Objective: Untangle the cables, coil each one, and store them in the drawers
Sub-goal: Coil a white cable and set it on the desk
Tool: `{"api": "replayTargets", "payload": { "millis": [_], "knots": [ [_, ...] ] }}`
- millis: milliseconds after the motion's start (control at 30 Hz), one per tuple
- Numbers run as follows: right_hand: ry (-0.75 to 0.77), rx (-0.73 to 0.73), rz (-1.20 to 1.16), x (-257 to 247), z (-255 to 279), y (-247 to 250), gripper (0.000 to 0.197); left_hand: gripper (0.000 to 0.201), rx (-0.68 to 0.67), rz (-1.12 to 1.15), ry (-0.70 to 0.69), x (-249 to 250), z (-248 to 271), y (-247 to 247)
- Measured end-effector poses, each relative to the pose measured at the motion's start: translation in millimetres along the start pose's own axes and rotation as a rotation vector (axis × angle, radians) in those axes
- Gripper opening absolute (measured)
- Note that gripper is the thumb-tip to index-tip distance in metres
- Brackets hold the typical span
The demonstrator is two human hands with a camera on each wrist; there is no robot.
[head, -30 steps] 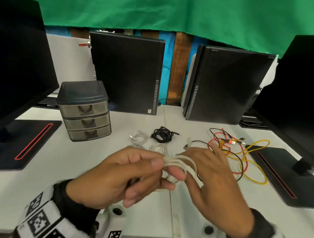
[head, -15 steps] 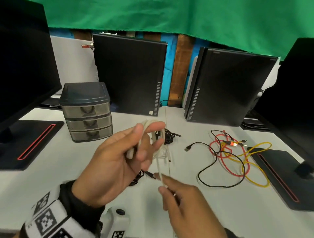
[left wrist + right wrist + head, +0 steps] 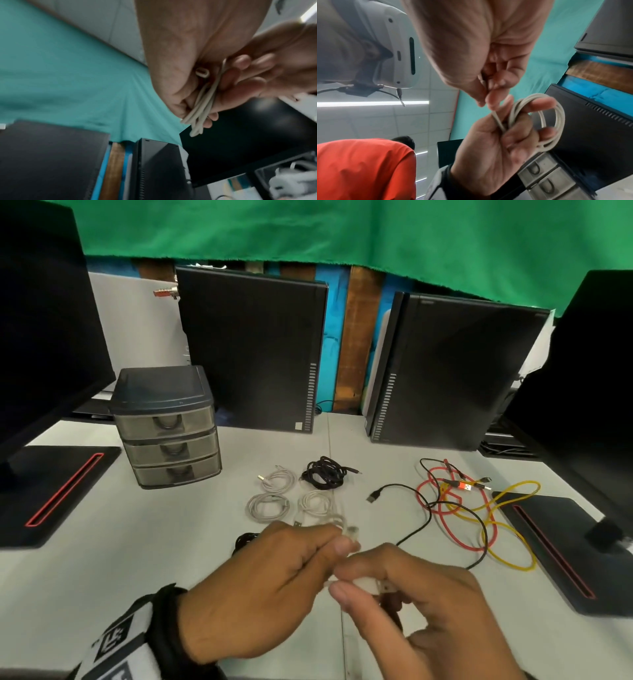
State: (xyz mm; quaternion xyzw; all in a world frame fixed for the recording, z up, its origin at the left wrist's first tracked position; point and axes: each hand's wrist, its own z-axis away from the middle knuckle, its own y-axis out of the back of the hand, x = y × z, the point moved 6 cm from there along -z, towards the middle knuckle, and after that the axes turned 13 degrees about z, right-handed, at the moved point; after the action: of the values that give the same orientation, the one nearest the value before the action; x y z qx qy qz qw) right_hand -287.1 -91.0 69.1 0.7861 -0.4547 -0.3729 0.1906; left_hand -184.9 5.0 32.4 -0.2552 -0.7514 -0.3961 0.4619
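My left hand [image 3: 274, 580] holds a coiled white cable [image 3: 553, 121] looped round its fingers above the table's front. My right hand [image 3: 404, 604] pinches that cable's free end and white plug [image 3: 373, 584] right beside the left fingertips. The loops [image 3: 200, 108] run through the left palm in the left wrist view. On the table lie three white coils [image 3: 270, 503], a black coil [image 3: 323, 473] and a loose tangle of red, yellow and black cables [image 3: 472, 508]. The grey three-drawer unit [image 3: 168, 426] stands at the back left, its drawers closed.
Two black computer towers [image 3: 253, 347] stand at the back. Black monitor stands with red strips [image 3: 51, 494] flank the white table [image 3: 102, 559] on both sides. A further dark cable [image 3: 245, 541] peeks out behind my left hand.
Both hands have come together low near the table's front; the left hand dropped from its raised position. The right hand now pinches the plug end against the coil.
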Motion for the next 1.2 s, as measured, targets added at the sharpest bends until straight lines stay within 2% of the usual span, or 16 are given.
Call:
{"api": "replayTargets", "payload": {
  "millis": [100, 167, 233, 333, 400, 467, 500, 567, 667, 800, 900, 1000, 1067, 1200],
  "knots": [
    [0.001, 0.12, -0.082, 7.0, -4.7, 6.9, 0.003, 0.072, -0.088, 0.283, 0.173, -1.4, 5.9, -11.8],
    [-0.023, 0.17, -0.108, 13.3, -4.9, 2.8, 0.009, 0.073, -0.103, 0.455, 0.259, 1.8, 10.0, -16.0],
    [-0.055, 0.161, -0.17, 15.7, -3.7, -6.3, 0.017, 0.073, -0.149, 0.559, 0.255, 6.4, 10.1, -18.4],
    [-0.216, 0.056, -0.512, 18.3, -0.4, -23.6, 0.028, 0.069, -0.204, 0.734, 0.181, 7.1, 5.2, -16.2],
    [-0.294, 0.003, -0.667, 20.0, -0.6, -28.8, 0.03, 0.057, -0.156, 0.838, 0.134, 6.2, 1.3, -10.1],
    [-0.315, 0.012, -0.715, 23.7, -2.8, -28.6, 0.029, 0.051, -0.02, 0.855, 0.12, 2.2, -2.6, -2.2],
    [-0.333, 0.014, -0.731, 27.2, -2.3, -29.7, 0.036, 0.052, 0.06, 0.842, 0.131, 0.0, -3.8, 1.5],
    [-0.352, 0.042, -0.692, 32.7, 0.3, -33.5, 0.049, 0.051, 0.18, 0.821, 0.145, -2.7, -5.7, 6.9],
    [-0.303, 0.208, -0.502, 33.0, 3.1, -26.9, 0.035, 0.048, 0.256, 0.753, 0.119, -1.9, -7.4, 8.6],
    [-0.193, 0.381, -0.199, 35.0, 6.0, -16.8, 0.025, 0.04, 0.217, 0.645, 0.089, 0.7, -8.9, 6.8],
    [-0.109, 0.466, -0.099, 33.1, 4.5, -13.9, 0.024, 0.039, 0.208, 0.607, 0.086, 4.0, -10.3, 9.2],
    [-0.008, 0.439, -0.031, 26.6, -2.2, -12.2, 0.01, 0.041, 0.257, 0.563, 0.065, 7.6, -12.3, 10.5],
    [0.043, 0.372, 0.006, 27.0, -4.6, -13.0, 0.01, 0.039, 0.285, 0.555, 0.1, 5.0, -13.1, 9.4],
    [0.079, 0.291, 0.015, 30.9, -4.8, -17.9, 0.015, 0.046, 0.227, 0.439, 0.185, -2.0, -13.9, 7.0]
  ]
}}
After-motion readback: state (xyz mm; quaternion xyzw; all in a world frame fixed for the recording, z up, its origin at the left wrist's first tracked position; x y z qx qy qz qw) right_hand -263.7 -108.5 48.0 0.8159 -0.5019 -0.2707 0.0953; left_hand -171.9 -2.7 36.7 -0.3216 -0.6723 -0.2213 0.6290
